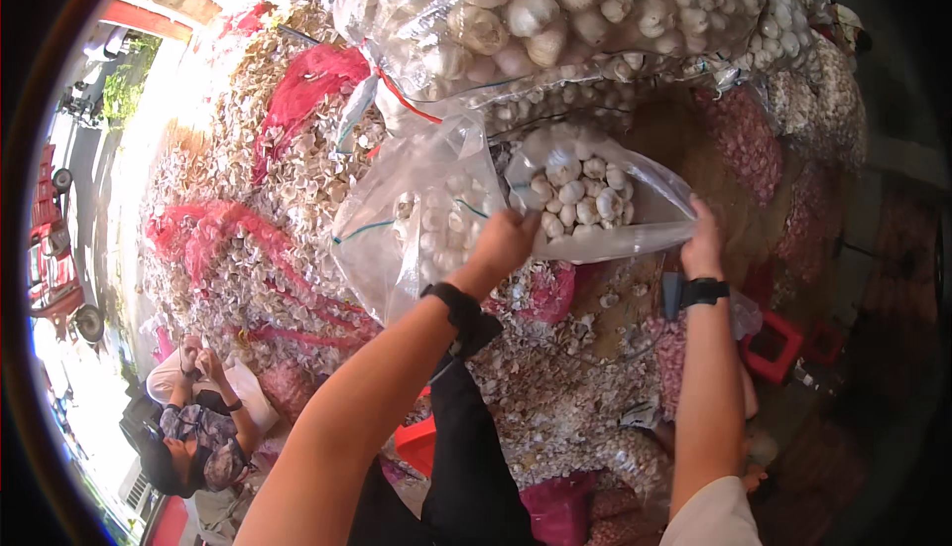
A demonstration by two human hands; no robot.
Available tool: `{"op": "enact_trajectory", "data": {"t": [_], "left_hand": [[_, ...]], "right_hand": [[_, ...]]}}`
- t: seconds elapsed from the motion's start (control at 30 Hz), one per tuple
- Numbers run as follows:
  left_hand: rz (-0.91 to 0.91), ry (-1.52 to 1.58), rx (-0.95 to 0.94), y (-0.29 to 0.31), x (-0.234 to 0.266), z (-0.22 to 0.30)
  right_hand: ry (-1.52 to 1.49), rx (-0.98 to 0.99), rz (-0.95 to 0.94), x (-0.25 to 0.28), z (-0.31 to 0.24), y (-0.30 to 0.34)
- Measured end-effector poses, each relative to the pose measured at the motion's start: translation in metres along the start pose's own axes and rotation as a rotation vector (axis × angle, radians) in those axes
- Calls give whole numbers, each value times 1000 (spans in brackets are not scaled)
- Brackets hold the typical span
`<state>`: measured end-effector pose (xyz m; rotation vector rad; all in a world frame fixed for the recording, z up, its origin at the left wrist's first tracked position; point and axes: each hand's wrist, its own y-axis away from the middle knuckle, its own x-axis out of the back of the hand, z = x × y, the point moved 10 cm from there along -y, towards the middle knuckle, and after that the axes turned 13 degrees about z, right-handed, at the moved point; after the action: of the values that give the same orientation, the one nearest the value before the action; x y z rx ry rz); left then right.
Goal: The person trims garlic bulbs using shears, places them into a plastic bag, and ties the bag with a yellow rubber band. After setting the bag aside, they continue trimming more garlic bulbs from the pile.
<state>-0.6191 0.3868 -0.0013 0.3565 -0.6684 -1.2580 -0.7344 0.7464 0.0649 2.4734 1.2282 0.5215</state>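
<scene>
A clear plastic bag (650,241) with its mouth spread wide is stretched between my two hands. Garlic bulbs (585,197), whitish and whole, lie heaped inside it. My left hand (506,242) is closed on the bag's left edge, its fingertips partly hidden by the plastic. At the right corner of the rim, my right hand (702,241) pinches the film. Just left of my left hand stands another clear bag (382,234), also with garlic showing through it. Both of my wrists wear a dark band.
Large clear sacks of garlic (585,10) are stacked beyond the bag. Loose garlic skins (228,288) cover the ground, with pink netting (307,90) among them. A seated person (203,422) is at the lower left. Red plastic stools (773,346) stand at right and between my legs.
</scene>
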Motion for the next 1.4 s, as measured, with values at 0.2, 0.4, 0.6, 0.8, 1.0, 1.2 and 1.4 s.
{"op": "enact_trajectory", "data": {"t": [0.2,0.4,0.6,0.8,1.0,1.2,1.4], "left_hand": [[-248,231,-197,100,-1,93],[195,797,332,15,48,21],[160,646,346,-21,56,-4],[26,442,242,-22,22,16],[240,327,64,-17,65,-22],[196,396,-193,96,146,46],[686,-88,-130,112,294,-51]], "right_hand": [[26,54,-135,-36,-70,-19],[232,350,-255,-179,-92,-23],[536,187,-303,-176,-33,18],[529,31,-102,-130,-30,-15],[1021,1264,-701,-250,-3,163],[1828,696,-776,-169,40,125],[1258,648,-550,-194,-11,261]]}}
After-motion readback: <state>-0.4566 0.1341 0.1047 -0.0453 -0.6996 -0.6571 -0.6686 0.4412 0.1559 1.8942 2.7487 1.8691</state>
